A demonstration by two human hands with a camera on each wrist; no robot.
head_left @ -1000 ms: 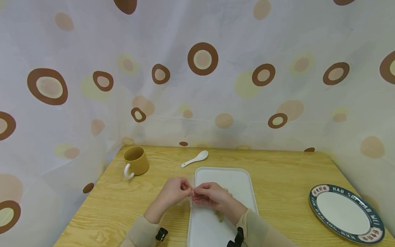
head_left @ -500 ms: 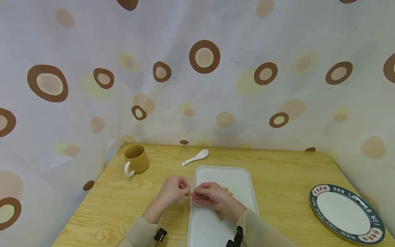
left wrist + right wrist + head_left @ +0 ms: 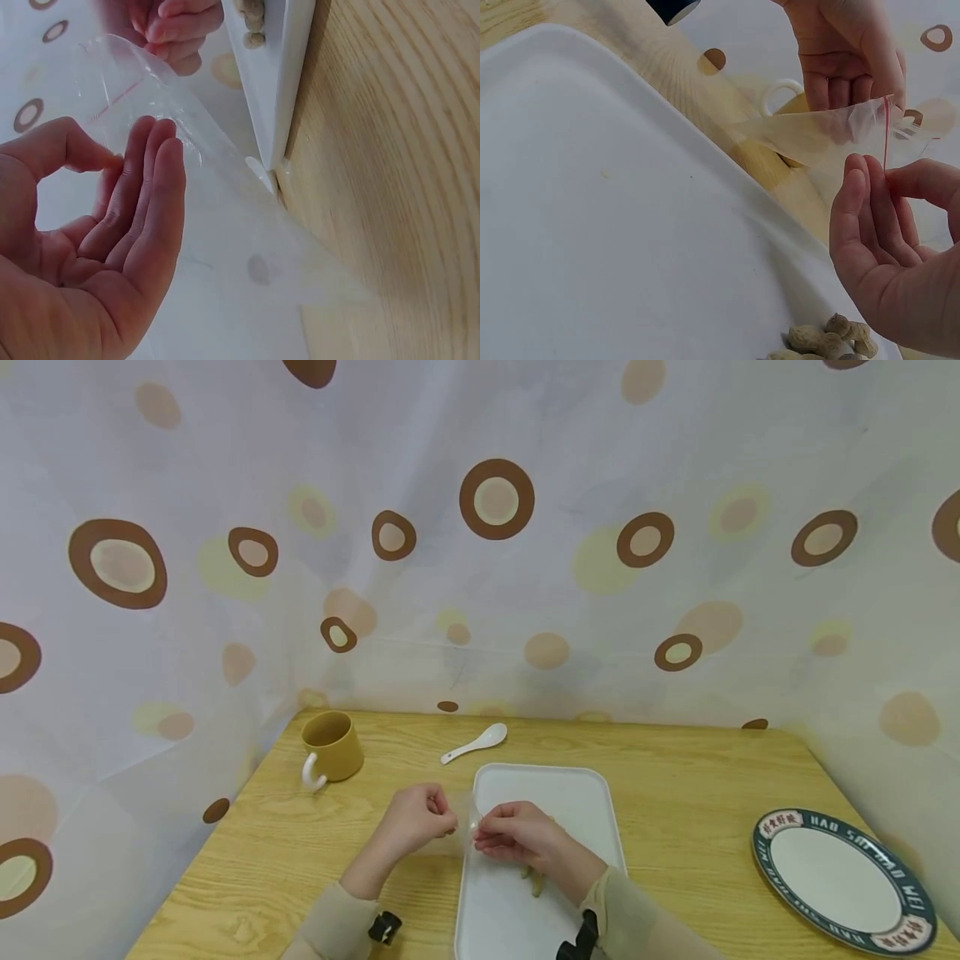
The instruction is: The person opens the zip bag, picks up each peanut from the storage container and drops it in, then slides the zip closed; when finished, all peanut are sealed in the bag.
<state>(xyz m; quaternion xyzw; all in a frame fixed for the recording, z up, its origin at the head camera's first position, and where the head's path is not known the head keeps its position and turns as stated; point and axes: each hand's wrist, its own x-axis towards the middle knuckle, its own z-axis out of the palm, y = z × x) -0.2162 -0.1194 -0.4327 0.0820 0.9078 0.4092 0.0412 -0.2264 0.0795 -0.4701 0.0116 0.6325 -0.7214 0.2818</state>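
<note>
Right wrist: L hand [image 3: 847, 45] & R hand [image 3: 892, 255] pinch clr bag [image 3: 814, 133], peanuts [image 3: 814, 340] cropped btm.

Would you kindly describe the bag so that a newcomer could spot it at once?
On the table, find the white tray. Above its left edge, the left hand and right hand hold the bag. Unlike the opaque mug, it is see-through with a red line.

I see a mustard mug [image 3: 342, 755] left of centre, a white spoon [image 3: 477, 744] just below centre, a dark-rimmed plate [image 3: 836, 877] lower right.
</note>
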